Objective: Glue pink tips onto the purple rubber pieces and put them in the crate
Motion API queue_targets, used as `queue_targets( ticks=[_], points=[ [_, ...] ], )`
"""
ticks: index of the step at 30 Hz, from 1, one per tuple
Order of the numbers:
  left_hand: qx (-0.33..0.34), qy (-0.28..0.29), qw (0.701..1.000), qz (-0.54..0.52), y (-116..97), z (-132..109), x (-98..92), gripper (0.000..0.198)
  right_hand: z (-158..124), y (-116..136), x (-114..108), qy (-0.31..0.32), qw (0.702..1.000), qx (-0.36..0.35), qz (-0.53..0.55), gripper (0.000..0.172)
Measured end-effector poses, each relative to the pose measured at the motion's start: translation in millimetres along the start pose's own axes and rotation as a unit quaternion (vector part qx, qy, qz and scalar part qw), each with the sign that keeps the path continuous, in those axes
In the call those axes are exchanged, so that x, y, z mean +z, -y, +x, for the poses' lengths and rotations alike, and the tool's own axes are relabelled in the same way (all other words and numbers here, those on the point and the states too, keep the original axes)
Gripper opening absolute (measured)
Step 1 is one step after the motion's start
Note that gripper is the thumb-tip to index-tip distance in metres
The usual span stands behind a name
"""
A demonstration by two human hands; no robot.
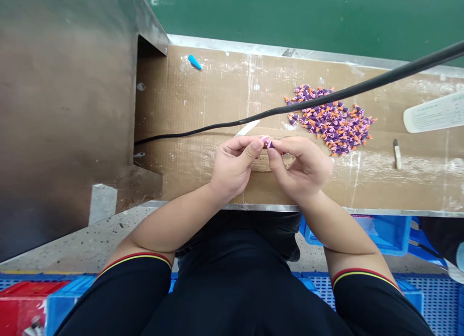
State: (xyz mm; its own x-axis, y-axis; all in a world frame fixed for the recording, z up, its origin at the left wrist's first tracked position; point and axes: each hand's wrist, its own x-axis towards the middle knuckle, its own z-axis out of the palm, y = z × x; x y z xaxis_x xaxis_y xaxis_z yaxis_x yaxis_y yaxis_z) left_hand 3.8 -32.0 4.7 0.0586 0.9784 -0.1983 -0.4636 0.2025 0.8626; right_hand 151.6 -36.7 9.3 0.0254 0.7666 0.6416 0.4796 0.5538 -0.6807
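A small purple and pink piece (267, 142) is pinched between my two hands, above the cardboard-covered bench. On its left side the thumb and fingers of my left hand (237, 164) close on it. My right hand (302, 164) grips its other side between thumb and forefinger. Fingertips hide most of the piece, so its full shape does not show. To the right and beyond lies a pile of small purple, pink and orange figures (340, 125), similar in colour. Just past my left fingers, a white strip (248, 127) lies on the cardboard.
A black cable (217, 126) crosses above the bench (203, 176). At left stands a large metal housing (68, 109). A blue cone-shaped piece (195, 62) lies at the back, a white bottle (435, 112) and a short stick (398, 154) at right. Blue bins (391, 234) sit below.
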Motion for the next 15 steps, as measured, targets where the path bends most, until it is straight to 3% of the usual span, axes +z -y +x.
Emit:
queue_targets(
  ticks=[7,15],
  points=[
    [-0.007,-0.004,1.000,0.011,-0.1,-0.3,0.2,0.048,0.2,-0.2,-0.3,0.011,0.999,0.002,-0.035,0.005],
    [0.051,-0.006,0.999,0.019,5.1,-1.7,1.6,0.037,0.8,1.8,0.2,-0.017,1.000,-0.013,0.005,0.013]
  ],
)
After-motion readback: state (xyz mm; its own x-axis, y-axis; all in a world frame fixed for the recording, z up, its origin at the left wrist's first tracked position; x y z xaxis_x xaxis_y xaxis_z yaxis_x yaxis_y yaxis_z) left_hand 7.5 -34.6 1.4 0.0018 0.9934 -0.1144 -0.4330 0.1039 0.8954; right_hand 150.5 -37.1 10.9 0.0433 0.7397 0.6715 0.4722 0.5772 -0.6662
